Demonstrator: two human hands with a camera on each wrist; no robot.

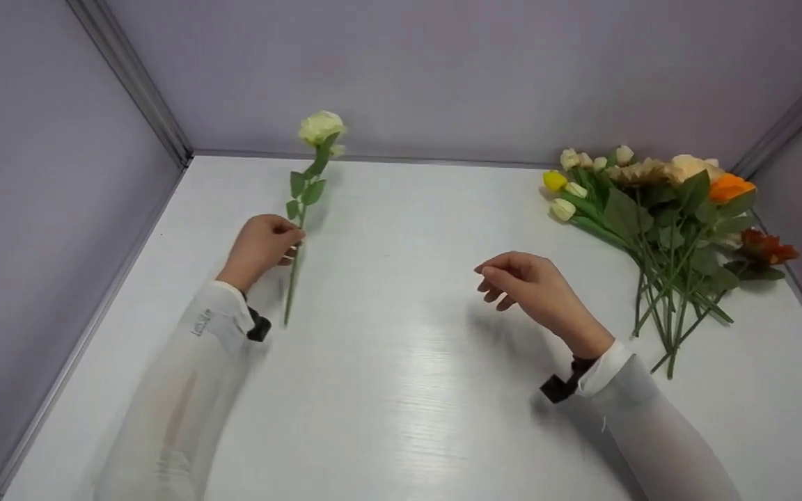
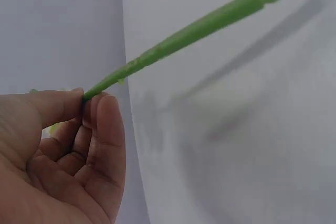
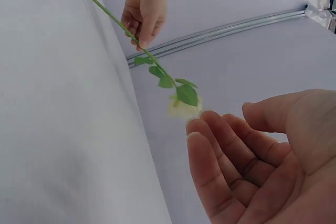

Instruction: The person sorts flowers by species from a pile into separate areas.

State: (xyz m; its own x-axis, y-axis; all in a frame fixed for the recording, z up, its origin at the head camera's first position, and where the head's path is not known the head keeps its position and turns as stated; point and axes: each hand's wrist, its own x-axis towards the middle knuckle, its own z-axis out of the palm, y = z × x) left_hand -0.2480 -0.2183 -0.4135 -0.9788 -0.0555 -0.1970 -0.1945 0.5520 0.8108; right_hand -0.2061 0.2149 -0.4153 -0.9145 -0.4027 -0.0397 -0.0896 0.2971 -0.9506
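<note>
In the head view my left hand (image 1: 265, 247) pinches the green stem of a pale cream artificial rose (image 1: 321, 129) between thumb and fingers, at the left of the table. The bloom points to the back wall and the bare stem end points toward me. Close up in the left wrist view, the stem (image 2: 194, 29) juts out past the thumb of the left hand (image 2: 68, 150). My right hand (image 1: 530, 289) hovers over the table right of centre, fingers loosely bent, holding nothing. The right wrist view shows the right hand (image 3: 257, 161) apart from the rose (image 3: 185, 106).
A heap of artificial flowers (image 1: 672, 229) lies at the right back of the white table (image 1: 373, 390), with white and yellow tulips, a cream bloom, an orange one and a red one, stems toward me. Grey-white panels (image 1: 443, 76) with metal edging enclose the table's back and sides.
</note>
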